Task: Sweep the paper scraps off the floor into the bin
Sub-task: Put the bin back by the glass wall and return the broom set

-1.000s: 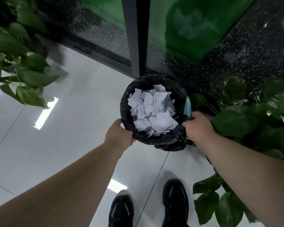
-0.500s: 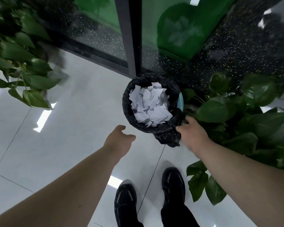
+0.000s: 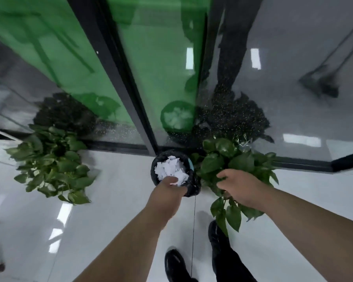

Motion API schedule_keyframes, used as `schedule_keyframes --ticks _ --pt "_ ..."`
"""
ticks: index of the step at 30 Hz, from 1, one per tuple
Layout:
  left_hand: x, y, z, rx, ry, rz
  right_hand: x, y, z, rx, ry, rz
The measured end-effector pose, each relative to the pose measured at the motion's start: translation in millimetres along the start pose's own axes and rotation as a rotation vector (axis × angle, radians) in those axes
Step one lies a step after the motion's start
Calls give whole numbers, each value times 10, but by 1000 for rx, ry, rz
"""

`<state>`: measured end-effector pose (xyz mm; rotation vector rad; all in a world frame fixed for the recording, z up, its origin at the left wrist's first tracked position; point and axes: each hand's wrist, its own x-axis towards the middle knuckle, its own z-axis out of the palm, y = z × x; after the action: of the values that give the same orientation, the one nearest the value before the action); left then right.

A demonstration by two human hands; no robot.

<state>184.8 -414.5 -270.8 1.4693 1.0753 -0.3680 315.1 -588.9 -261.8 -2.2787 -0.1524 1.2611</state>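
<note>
Bin (image 3: 154,171) lies directly beyond left hand (image 3: 167,190); finger state cannot be told. Right hand (image 3: 240,186) hangs loosely curled.

The left hand (image 3: 167,190) is covering the near rim of the bin (image 3: 154,171) and hiding its own fingers. The leafy plant (image 3: 49,165) is smearing into blur. Both shoes (image 3: 174,263) are running off the bottom edge.

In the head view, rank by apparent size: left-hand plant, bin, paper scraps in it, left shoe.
1. left-hand plant
2. bin
3. paper scraps and left shoe: look alike; the shoe is nearer and cut by the frame edge, so unranked.
</note>
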Motion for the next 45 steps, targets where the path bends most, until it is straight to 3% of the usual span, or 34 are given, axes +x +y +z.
schedule_keyframes --ticks 7,15,29,40,45 --pt "-1079 708 628 279 -227 213 -1359 426 -619 237 254 29" --pt "-2323 1071 2081 567 -403 388 -2956 1846 -1262 670 484 115" --pt "-4535 205 5337 786 -817 459 -5554 5180 -1420 858 766 389" --pt "-4997 -194 6816 999 -998 446 -6053 6646 -1340 1070 1023 615" --pt "-4879 -139 7476 1094 -1056 476 -6104 6979 -1750 960 1137 774"
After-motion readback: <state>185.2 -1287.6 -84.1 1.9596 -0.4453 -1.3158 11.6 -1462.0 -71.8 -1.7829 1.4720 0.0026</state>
